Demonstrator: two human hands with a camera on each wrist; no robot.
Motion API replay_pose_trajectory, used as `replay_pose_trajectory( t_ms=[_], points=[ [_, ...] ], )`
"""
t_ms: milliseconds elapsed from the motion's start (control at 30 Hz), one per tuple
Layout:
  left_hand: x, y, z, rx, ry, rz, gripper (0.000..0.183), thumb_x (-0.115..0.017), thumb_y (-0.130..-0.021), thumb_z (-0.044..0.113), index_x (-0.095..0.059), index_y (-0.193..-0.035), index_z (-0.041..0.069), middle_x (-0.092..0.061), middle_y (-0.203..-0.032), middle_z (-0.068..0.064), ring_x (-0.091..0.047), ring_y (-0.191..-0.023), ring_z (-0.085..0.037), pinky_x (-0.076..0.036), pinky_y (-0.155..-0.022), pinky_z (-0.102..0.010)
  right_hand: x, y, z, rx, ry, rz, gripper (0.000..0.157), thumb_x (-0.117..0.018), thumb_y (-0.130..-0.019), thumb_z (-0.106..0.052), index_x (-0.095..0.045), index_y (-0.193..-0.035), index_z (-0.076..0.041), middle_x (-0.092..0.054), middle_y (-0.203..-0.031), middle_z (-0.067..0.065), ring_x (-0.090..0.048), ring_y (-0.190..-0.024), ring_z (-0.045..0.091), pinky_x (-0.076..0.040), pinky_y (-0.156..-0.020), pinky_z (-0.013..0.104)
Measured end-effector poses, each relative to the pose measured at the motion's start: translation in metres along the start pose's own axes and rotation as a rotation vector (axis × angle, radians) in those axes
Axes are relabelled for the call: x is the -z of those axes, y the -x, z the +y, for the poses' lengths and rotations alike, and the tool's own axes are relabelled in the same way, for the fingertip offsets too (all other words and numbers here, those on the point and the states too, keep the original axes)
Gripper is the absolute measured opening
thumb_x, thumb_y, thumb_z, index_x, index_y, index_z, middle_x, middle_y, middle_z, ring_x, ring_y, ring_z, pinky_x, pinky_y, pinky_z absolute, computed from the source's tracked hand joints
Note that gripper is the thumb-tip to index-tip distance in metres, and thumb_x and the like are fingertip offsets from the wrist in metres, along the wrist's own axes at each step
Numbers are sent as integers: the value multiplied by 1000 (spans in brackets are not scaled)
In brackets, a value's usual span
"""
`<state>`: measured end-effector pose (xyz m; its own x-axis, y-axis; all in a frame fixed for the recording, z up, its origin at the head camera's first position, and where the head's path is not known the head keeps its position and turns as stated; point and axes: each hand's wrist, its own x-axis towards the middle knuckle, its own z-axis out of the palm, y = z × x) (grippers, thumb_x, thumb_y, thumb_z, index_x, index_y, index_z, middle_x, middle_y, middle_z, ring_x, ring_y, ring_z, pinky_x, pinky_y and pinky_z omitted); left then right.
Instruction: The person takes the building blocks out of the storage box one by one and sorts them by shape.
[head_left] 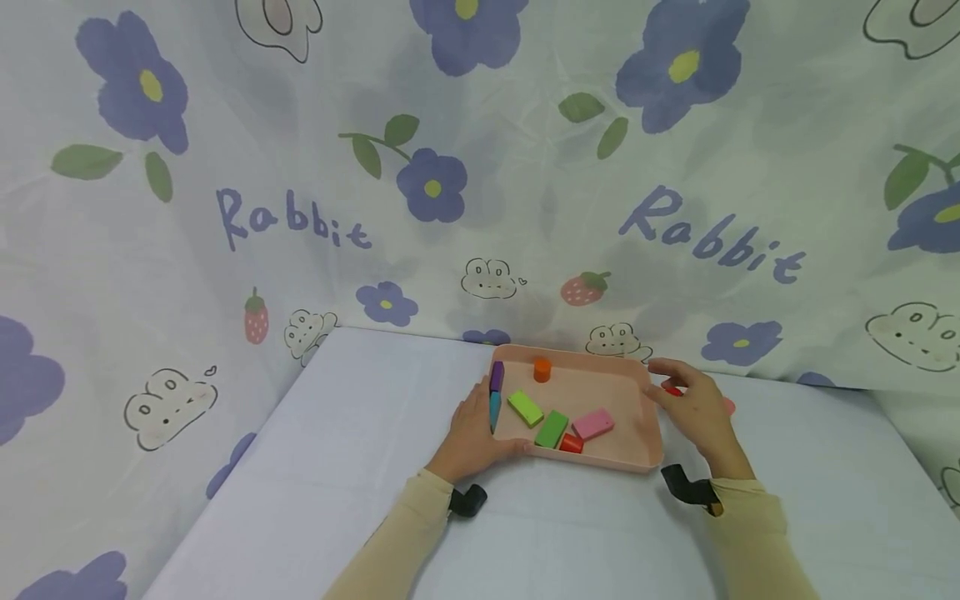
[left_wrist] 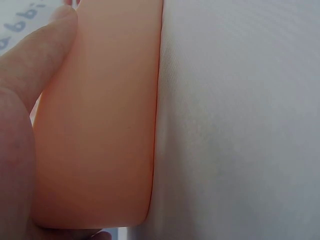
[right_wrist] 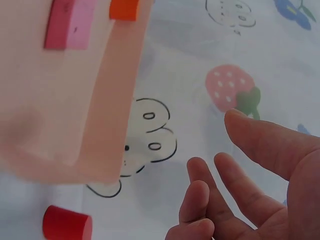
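Note:
A shallow peach-coloured tray [head_left: 630, 460] lies on the white table. My left hand [head_left: 474, 433] grips its near left corner, fingers along the left side and thumb along the near side; in the left wrist view, the thumb [left_wrist: 37, 57] reaches to the tray's rim. Inside are a purple block [head_left: 497, 377], a blue block [head_left: 495, 407], a lime block [head_left: 526, 409], a green block [head_left: 552, 429], a pink block [head_left: 592, 424], a red block [head_left: 572, 444] and an orange cylinder [head_left: 542, 371]. Beside the tray's right side, my right hand [head_left: 693, 408] holds nothing, its fingers apart.
Outside the tray, a red cylinder [right_wrist: 67, 223] stands near its right end, partly behind my right hand in the head view. A pinkish-red piece [head_left: 729, 407] shows just past that hand. A patterned curtain [head_left: 525, 208] hangs behind the white table [head_left: 315, 433].

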<state>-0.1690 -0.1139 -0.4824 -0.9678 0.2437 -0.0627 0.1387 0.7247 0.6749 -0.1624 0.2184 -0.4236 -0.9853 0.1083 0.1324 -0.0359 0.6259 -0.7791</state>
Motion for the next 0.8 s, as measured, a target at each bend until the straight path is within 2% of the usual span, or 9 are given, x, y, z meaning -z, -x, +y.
replay_pose_trajectory(
  t_ms=[167,367,800],
  points=[
    [-1,0,0,0,0,1,130,-79,-74,66,-5,-162,6,-15,-166,-17,-16,-152,-37,-12,-122,-55,-3,-5,-8,91,-7,-5,48,-72,-94,-28,-61,-134,-3,-64,-128,20,-57,-104,31,-50,-70,28],
    [0,1,0,2,9,3,130,-79,-73,66,-5,-162,6,-15,-166,-17,-16,-152,-37,-12,-122,-56,-12,-20,-18,163,-25,-2,43,-73,-93,-18,-63,-130,1,-66,-124,21,-58,-102,33,-48,-65,27],
    [0,1,2,-13,9,8,129,-79,-74,66,-5,-162,6,-15,-166,-17,-17,-152,-36,-12,-122,-56,-31,-46,-31,165,-34,-35,44,-73,-92,-14,-62,-132,1,-65,-125,21,-58,-104,34,-50,-81,39]
  ],
)
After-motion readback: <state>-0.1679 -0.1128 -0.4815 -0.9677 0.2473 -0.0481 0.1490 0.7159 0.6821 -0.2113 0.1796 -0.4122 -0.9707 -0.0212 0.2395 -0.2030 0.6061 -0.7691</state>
